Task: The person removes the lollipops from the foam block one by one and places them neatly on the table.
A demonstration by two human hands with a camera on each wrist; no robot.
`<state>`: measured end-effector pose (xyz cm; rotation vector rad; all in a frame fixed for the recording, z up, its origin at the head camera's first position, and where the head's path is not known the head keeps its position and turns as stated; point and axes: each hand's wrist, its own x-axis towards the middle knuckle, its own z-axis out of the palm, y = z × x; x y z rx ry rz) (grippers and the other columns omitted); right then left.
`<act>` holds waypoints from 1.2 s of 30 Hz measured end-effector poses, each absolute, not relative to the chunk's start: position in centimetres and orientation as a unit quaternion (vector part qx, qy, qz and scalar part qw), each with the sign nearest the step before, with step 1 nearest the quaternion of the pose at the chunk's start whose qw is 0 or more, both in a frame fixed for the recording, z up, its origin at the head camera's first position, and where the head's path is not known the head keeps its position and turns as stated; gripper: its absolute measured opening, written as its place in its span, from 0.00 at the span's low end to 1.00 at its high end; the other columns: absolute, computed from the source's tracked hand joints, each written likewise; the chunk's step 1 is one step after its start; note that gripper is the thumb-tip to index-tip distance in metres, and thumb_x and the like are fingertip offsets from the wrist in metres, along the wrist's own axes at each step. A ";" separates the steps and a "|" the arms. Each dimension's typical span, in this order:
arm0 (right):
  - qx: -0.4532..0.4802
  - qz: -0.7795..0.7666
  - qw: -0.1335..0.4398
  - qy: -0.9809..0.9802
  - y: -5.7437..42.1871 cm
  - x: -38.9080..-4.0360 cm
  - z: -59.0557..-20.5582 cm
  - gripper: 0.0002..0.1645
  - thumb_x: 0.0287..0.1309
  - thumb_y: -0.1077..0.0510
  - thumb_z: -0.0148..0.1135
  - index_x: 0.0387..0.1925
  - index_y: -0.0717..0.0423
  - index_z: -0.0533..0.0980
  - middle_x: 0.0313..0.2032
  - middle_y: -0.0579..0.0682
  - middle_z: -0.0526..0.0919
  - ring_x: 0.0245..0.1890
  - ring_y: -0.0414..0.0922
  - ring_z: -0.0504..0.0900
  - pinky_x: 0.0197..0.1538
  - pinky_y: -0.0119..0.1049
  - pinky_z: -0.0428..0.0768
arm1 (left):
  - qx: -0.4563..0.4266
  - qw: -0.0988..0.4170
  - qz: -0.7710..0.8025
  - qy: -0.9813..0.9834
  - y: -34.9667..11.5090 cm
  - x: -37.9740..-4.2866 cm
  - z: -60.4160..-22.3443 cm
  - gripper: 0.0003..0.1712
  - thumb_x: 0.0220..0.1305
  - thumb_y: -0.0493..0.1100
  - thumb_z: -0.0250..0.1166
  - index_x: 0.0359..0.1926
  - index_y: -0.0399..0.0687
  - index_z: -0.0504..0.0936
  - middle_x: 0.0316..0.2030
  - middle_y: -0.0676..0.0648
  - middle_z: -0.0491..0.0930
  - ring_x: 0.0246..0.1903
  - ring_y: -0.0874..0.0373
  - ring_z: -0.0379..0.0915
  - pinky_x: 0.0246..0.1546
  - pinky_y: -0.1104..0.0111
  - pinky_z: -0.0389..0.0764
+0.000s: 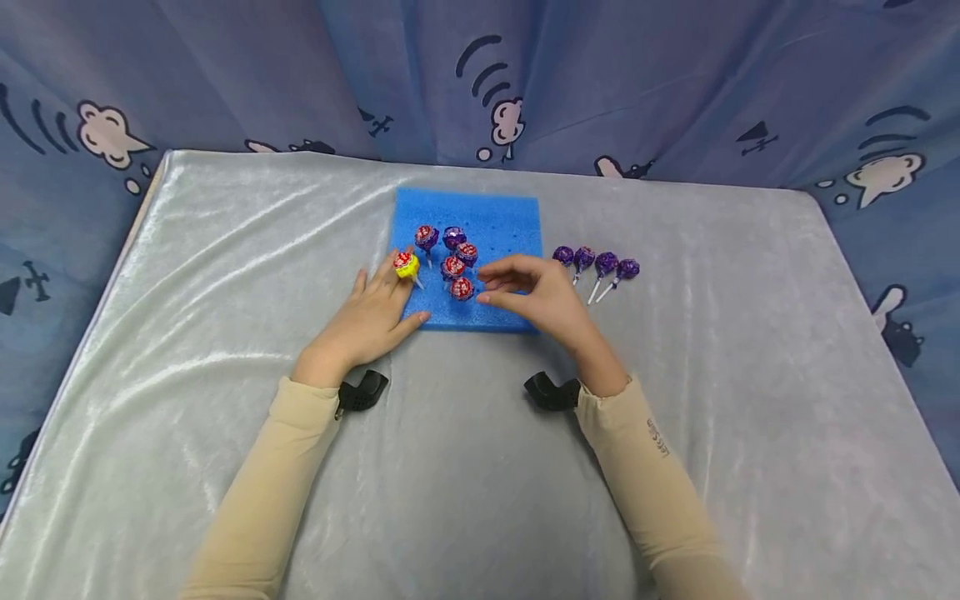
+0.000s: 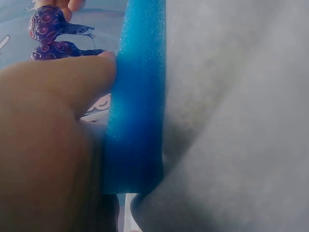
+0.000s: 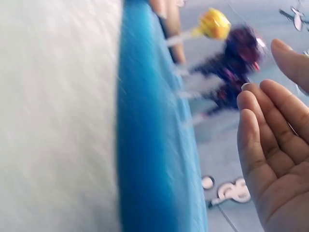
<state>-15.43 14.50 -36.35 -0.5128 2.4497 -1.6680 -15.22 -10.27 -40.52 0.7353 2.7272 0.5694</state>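
A blue foam block point(image 1: 510, 225) lies on the cloth-covered table. Several purple-and-red wrapped lollipops point(image 1: 426, 237) and one yellow lollipop point(image 1: 407, 265) stand in it by their white sticks. My left hand point(image 1: 375, 312) rests on the foam's left side with fingers spread; in the left wrist view its thumb point(image 2: 72, 79) lies against the front edge. Over the right part of the foam is my right hand point(image 1: 536, 292), its fingers slightly bent and apart from the thumb. Nothing shows between them. The right wrist view has its palm point(image 3: 285, 193) beside the purple lollipops point(image 3: 241, 50), which are blurred.
Several purple lollipops point(image 1: 606, 265) lie in a row on the table right of the foam, close by my right hand. Pale shiny cloth point(image 1: 450, 467) covers the table. A blue patterned curtain point(image 1: 637, 75) hangs behind it.
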 end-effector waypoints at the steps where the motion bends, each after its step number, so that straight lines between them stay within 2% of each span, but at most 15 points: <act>1: -0.176 -0.551 0.068 0.813 14.2 -15.3 -36.5 0.17 0.49 0.67 0.70 0.43 0.68 0.80 0.40 0.60 0.83 0.36 0.45 0.82 0.43 0.36 0.80 | 0.253 0.129 0.196 0.939 -10.3 -15.2 -40.5 0.40 0.72 0.57 0.45 0.73 0.38 0.46 0.73 0.38 0.35 0.72 0.49 0.22 0.67 0.45 0.32; 9: -0.178 -0.545 0.039 0.819 12.6 -14.8 -37.5 0.19 0.46 0.67 0.72 0.42 0.67 0.80 0.40 0.58 0.83 0.36 0.47 0.81 0.43 0.36 0.80 | 0.253 0.131 0.193 0.939 -10.2 -15.1 -40.4 0.40 0.72 0.57 0.44 0.73 0.37 0.45 0.73 0.39 0.32 0.71 0.49 0.22 0.67 0.46 0.30; 22: -0.147 -0.562 0.026 0.813 12.8 -15.0 -37.5 0.17 0.49 0.67 0.70 0.42 0.69 0.79 0.38 0.59 0.83 0.36 0.47 0.80 0.43 0.36 0.81 | 0.254 0.128 0.195 0.939 -10.2 -15.1 -40.5 0.39 0.72 0.56 0.45 0.72 0.36 0.47 0.73 0.38 0.33 0.71 0.48 0.22 0.67 0.46 0.30; 36: -0.080 -0.607 0.007 0.791 13.8 -15.4 -37.4 0.16 0.52 0.66 0.68 0.43 0.68 0.79 0.35 0.57 0.83 0.32 0.40 0.81 0.39 0.31 0.80 | 0.258 0.128 0.195 0.937 -10.2 -15.0 -40.5 0.39 0.72 0.57 0.45 0.72 0.35 0.47 0.73 0.38 0.35 0.71 0.47 0.22 0.66 0.46 0.30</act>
